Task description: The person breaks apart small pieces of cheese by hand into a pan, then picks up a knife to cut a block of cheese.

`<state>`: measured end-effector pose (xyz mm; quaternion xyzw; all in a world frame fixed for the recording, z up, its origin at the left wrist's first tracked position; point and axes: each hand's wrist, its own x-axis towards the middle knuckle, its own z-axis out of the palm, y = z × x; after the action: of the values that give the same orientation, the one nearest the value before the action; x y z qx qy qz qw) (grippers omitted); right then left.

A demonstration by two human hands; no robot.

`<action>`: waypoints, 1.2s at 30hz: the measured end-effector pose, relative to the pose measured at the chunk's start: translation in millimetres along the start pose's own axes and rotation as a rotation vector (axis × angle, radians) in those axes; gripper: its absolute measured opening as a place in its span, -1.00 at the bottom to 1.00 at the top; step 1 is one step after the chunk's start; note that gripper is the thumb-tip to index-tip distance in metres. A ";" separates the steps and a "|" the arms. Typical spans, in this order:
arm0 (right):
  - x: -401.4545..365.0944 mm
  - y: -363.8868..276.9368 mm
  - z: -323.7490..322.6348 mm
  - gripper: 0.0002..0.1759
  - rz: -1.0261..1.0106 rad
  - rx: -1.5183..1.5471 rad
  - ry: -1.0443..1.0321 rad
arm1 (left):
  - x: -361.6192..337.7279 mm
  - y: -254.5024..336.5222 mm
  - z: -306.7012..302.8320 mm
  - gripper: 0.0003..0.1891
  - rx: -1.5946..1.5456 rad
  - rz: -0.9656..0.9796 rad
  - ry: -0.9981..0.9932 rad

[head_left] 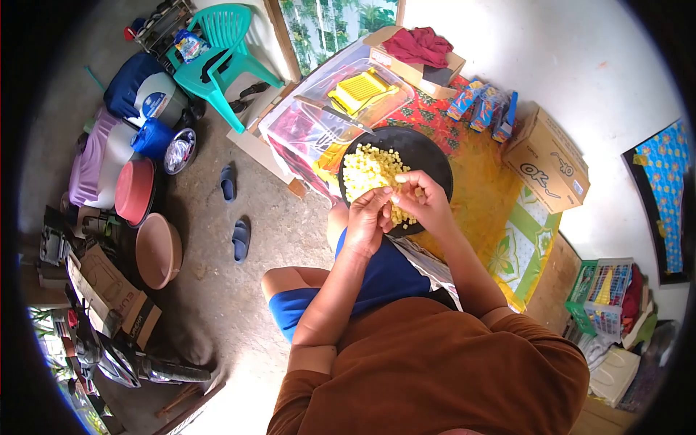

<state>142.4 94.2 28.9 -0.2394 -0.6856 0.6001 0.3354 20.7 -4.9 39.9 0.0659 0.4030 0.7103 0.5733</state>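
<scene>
In the head view, a round black pan [429, 152] sits by my lap, holding a heap of small yellow cut pieces [368, 167]. My left hand [368, 220] is over the pan's near side, fingers curled and pinched together. Close beside it my right hand [426, 201] is also pinching, its fingertips almost meeting those of the left. What lies between the fingertips is too small to make out. Some yellow pieces show beneath both hands. Just beyond the pan, a knife [333, 112] rests on a clear plastic bin [293, 116], near a yellow slatted tray [361, 91].
A carton [547, 159] and several blue boxes [482, 109] stand right on the patterned cloth [475, 196]. At the back is an open box [435, 83] with red fabric. Slippers [241, 239], basins [159, 250] and a green chair [223, 65] are on the left floor.
</scene>
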 end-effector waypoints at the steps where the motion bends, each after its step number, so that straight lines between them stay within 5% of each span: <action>1: 1.4 -0.6 -1.0 -0.63 0.117 0.160 0.012 | 1.3 -1.3 -1.2 -0.82 -0.003 -0.001 0.002; 5: 2.7 -1.1 -12.1 -0.55 0.420 0.668 0.004 | 5.7 -5.9 -6.8 -0.81 0.009 -0.003 0.029; 24: 3.8 -0.5 -23.0 -0.70 0.258 0.316 -0.037 | 4.5 0.3 -1.5 -0.79 -0.079 -0.068 0.006; 36: 3.7 -15.4 -16.8 -0.69 0.233 0.130 -0.048 | 11.1 -16.0 -2.8 -0.85 0.252 0.197 -0.004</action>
<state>153.7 105.6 45.6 -0.2806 -0.6206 0.6838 0.2619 27.7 3.6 23.6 0.1778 0.4792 0.7069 0.4889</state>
